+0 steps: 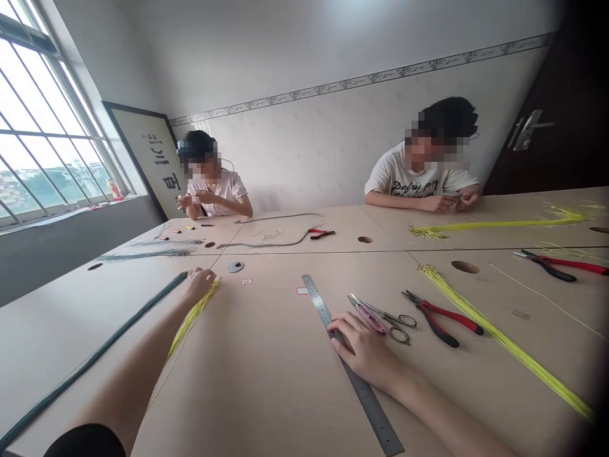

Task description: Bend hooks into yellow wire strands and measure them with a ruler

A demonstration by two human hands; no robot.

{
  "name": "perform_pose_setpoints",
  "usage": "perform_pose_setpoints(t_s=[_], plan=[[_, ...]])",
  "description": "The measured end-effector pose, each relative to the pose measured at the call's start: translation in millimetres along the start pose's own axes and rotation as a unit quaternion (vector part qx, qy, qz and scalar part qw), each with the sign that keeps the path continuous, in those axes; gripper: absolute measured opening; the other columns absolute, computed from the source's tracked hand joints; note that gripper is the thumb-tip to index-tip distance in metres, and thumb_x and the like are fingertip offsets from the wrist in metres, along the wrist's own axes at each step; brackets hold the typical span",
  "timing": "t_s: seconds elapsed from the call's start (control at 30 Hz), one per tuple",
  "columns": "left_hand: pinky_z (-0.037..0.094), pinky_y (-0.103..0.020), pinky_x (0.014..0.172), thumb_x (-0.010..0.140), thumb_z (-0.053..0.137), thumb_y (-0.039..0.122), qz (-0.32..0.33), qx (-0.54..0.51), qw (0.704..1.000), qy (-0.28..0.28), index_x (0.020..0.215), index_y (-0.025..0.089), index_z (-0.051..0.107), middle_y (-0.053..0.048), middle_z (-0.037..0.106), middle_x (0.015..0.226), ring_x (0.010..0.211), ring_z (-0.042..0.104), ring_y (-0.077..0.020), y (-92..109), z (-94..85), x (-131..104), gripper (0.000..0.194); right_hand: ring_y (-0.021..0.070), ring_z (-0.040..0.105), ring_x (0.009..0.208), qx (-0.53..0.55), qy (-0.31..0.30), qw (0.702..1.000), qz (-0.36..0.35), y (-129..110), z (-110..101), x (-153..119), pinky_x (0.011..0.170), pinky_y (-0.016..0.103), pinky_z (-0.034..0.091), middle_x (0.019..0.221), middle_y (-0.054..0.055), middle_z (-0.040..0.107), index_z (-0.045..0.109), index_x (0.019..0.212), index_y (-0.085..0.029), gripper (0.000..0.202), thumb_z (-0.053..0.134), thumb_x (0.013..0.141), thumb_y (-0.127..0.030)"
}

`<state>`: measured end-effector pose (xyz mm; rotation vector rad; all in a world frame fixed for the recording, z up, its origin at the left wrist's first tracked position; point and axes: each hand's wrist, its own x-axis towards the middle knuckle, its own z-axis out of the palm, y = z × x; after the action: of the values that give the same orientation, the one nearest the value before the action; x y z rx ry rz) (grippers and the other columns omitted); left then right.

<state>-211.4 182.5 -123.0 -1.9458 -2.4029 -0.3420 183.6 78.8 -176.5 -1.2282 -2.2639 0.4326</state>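
Observation:
My right hand (pixel 364 349) lies over a long steel ruler (pixel 316 298), fingers curled across its edge; the palm covers the ruler's middle. Just beyond the knuckles are a pink-handled thread snipper (pixel 370 316) and metal scissors (pixel 392 320). My left hand (pixel 200 284) reaches far forward, fingers bent down between the ends of a teal cord bundle (pixel 114 339) and a yellow cord bundle (pixel 193 320). Its fingertips are partly hidden, and I cannot make out what they pinch. The forearm covers part of the yellow bundle.
Black-and-red pliers (pixel 442 319) and a second yellow cord bundle (pixel 504 349) lie at right, with more pliers (pixel 561 263) beyond. Table holes include one at right (pixel 465 267). Two people, one at left (pixel 216 184) and one at right (pixel 423 165), sit across the table handling small items.

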Motion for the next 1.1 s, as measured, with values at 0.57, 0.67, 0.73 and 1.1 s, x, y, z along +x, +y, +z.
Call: perform_pose_setpoints(t_s=[0.57,0.67,0.73,1.1], plan=[[0.044,-0.046,0.091,0.087,0.054,0.034,0.064,0.175,0.976,-0.111,0.104,0.015,0.059,-0.008,0.058,0.113,0.105,0.054,-0.0229,9,-4.9,48,0.026,0.0213,0.051,0.108,0.007,-0.019,1.000,0.010,4,1,0,0.094,0.040,0.043,0.113,0.008,0.053,0.056,0.101,-0.019,0.021,0.040,0.086,-0.020],[0.045,-0.044,0.090,0.087,0.054,0.033,0.064,0.180,0.974,-0.121,0.103,0.015,0.059,-0.008,0.058,0.112,0.103,0.055,-0.0222,12,-4.5,52,0.025,0.0207,0.051,0.108,0.008,-0.021,1.000,0.010,4,1,1,0.094,0.039,0.043,0.113,0.009,0.052,0.056,0.101,-0.018,0.022,0.040,0.086,-0.019],[0.045,-0.044,0.089,0.087,0.054,0.032,0.064,0.180,0.974,-0.123,0.104,0.015,0.059,-0.008,0.058,0.112,0.103,0.055,-0.0219,12,-3.3,53,0.025,0.0206,0.050,0.110,0.008,-0.022,1.000,0.009,5,1,1,0.095,0.039,0.042,0.114,0.009,0.052,0.056,0.101,-0.018,0.022,0.040,0.086,-0.019],[0.047,-0.044,0.086,0.087,0.053,0.032,0.033,0.128,0.991,-0.038,0.106,0.014,0.057,-0.008,0.058,0.111,0.100,0.056,-0.0218,12,-14.3,55,0.026,0.0215,0.052,0.110,0.008,-0.006,1.000,0.005,6,3,0,0.096,0.038,0.043,0.114,0.011,0.054,0.059,0.104,-0.016,0.028,0.037,0.090,-0.025]])
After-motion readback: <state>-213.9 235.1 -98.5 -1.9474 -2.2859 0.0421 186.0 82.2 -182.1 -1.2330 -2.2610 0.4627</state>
